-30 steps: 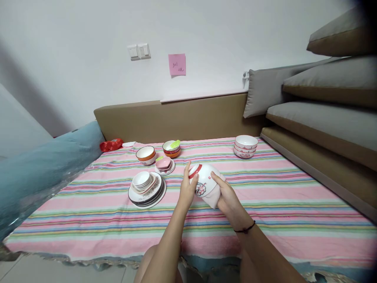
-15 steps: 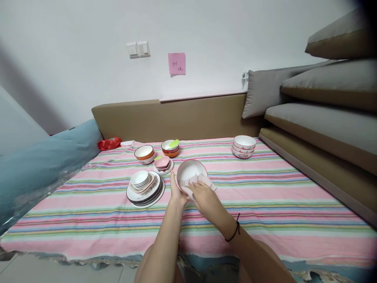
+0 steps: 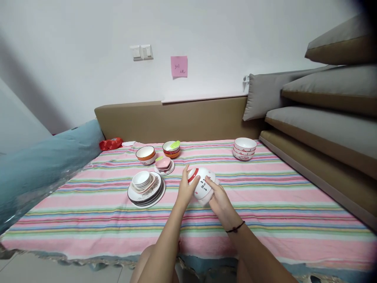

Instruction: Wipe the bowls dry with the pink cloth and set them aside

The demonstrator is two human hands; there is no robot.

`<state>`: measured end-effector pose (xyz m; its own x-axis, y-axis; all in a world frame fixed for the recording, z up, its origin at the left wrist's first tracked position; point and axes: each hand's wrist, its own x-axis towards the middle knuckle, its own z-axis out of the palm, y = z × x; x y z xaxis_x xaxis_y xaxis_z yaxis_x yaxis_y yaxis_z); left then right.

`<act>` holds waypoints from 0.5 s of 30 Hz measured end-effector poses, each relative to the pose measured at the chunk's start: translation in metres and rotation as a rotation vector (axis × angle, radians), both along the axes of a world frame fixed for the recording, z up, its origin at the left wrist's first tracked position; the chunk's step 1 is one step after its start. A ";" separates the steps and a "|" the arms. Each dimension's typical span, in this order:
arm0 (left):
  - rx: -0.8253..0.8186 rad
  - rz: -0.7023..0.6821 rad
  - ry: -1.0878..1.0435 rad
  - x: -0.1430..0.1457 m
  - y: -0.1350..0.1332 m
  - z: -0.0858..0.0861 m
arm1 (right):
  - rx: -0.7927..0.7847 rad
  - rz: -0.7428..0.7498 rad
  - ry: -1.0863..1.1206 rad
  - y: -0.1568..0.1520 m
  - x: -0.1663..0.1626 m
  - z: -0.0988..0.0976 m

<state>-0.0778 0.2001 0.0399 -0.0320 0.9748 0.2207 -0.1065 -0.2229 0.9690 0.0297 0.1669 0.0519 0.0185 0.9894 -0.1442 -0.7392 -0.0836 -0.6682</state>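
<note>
A white bowl [image 3: 202, 190] with a red band and dark lettering is tilted, its outer side turned toward me. My left hand [image 3: 187, 189] is closed on its left side by the red band. On the right, my right hand [image 3: 219, 196] grips the bowl with the thumb on its outside. A bit of pale cloth [image 3: 217, 181] shows at the bowl's right edge, by my right hand; the rest is hidden. Left of my hands, small white bowls [image 3: 140, 177] sit on a stack of plates [image 3: 157, 198]. Farther back, a pink dish [image 3: 163, 162] rests on small plates [image 3: 171, 168].
Orange-banded bowls [image 3: 145, 153] and a bowl stack [image 3: 171, 148] with a green utensil [image 3: 175, 144] stand behind. White bowls [image 3: 244, 148] are stacked at back right. Red packaging [image 3: 111, 144] lies at back left. Cushions [image 3: 324, 125] border the striped cloth [image 3: 265, 220] on the right.
The bowl has turned from its inside facing up to its outside facing me. My right hand has moved from the cloth inside it to the bowl's right side.
</note>
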 end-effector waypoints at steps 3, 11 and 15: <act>-0.140 -0.037 -0.238 0.003 -0.003 0.007 | 0.217 -0.080 -0.365 0.000 0.007 0.001; -0.546 -0.310 -0.705 -0.017 -0.007 0.022 | 0.890 0.035 -1.450 -0.006 -0.002 -0.001; -0.417 -0.129 -0.605 -0.021 -0.001 0.014 | 0.753 0.181 -1.327 -0.009 -0.019 -0.004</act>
<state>-0.0992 0.1991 0.0538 0.0902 0.9779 -0.1885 -0.6488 0.2013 0.7338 0.0109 0.1582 0.0482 -0.3995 0.8261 0.3974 0.3871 0.5449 -0.7438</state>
